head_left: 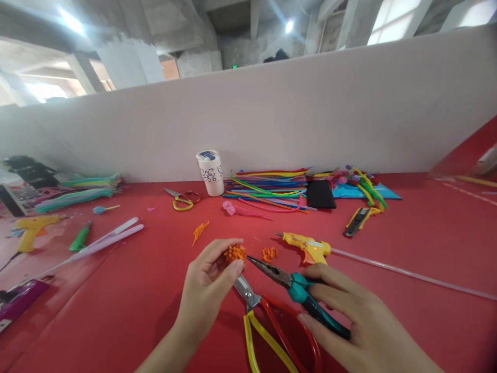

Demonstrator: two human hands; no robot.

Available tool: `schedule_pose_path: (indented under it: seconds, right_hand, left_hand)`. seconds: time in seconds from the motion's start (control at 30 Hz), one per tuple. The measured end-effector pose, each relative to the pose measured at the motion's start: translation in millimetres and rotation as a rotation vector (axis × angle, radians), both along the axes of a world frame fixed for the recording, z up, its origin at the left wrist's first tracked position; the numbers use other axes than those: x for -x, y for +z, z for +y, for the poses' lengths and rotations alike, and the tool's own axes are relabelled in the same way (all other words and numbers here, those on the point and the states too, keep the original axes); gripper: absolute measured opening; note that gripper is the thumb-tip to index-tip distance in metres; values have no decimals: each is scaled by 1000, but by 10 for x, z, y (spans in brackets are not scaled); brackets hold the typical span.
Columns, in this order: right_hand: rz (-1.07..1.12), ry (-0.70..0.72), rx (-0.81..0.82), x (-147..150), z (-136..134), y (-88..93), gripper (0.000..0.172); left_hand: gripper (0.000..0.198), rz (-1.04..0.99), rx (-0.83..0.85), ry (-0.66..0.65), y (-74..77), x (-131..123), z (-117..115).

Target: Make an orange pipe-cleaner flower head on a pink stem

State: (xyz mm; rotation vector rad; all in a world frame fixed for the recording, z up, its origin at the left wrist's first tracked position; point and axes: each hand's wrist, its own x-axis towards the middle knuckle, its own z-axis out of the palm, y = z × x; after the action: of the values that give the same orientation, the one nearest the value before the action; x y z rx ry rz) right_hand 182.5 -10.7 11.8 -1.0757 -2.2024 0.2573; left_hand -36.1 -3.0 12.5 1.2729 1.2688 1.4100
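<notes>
Between the thumb and fingers of my left hand [209, 287] is a small orange fuzzy bundle [235, 253], which looks like curled pipe-cleaner pieces. My right hand [349, 316] grips teal-handled needle-nose pliers [297, 287]; their tip points left, right beside the bundle. Whether the jaws touch it I cannot tell. Beneath both hands lie scissors [248, 295] with one red and one yellow handle, their blades partly hidden by my left hand. Another orange clump [269, 254] rests on the table just behind the pliers, and an orange twisted piece [200, 232] lies farther left.
A yellow glue gun [308, 247] with a long glue stick lies right of centre. Behind are a white tumbler [210, 173], colourful pipe cleaners [267, 184], a black phone [320, 194] and smaller scissors [182, 199]. At left are a hair straightener [106, 241] and another glue gun [33, 230].
</notes>
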Motion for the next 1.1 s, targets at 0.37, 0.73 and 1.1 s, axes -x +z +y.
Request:
schedule_pose_path:
  seconds: [0.37, 0.73, 1.1]
  right_hand:
    - [5, 5, -3, 20, -5, 12, 11]
    - [-18, 27, -16, 4, -5, -9, 13]
    - [-193, -101, -400, 69, -71, -160, 23]
  left_hand:
    - [23, -93, 48, -61, 2, -39, -9]
    - [21, -125, 52, -85, 19, -54, -21]
    - [16, -298, 105, -115, -12, -55, -6]
